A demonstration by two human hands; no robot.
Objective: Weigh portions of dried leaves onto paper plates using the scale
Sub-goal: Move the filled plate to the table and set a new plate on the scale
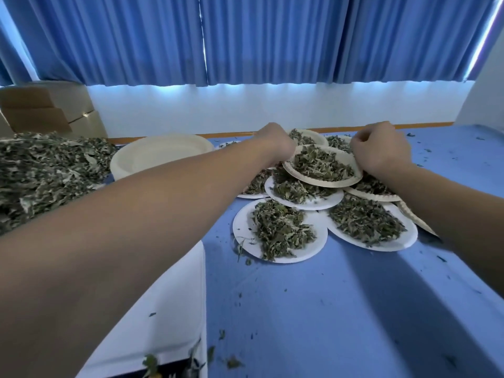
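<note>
Both arms reach straight forward over the blue table (327, 296). The left hand (275, 143) and right hand (381, 151), fingers curled, grip opposite rims of one paper plate (321, 183). It is heaped with crumbled grey-green dried leaves (321, 162) and sits tilted atop a cluster of other filled plates (281, 230), far from the person

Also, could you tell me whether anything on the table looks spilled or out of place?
Yes: leaf crumbs lie scattered across the blue tablecloth, and the filled plates overlap in a heap, the top plate tilted.
</note>
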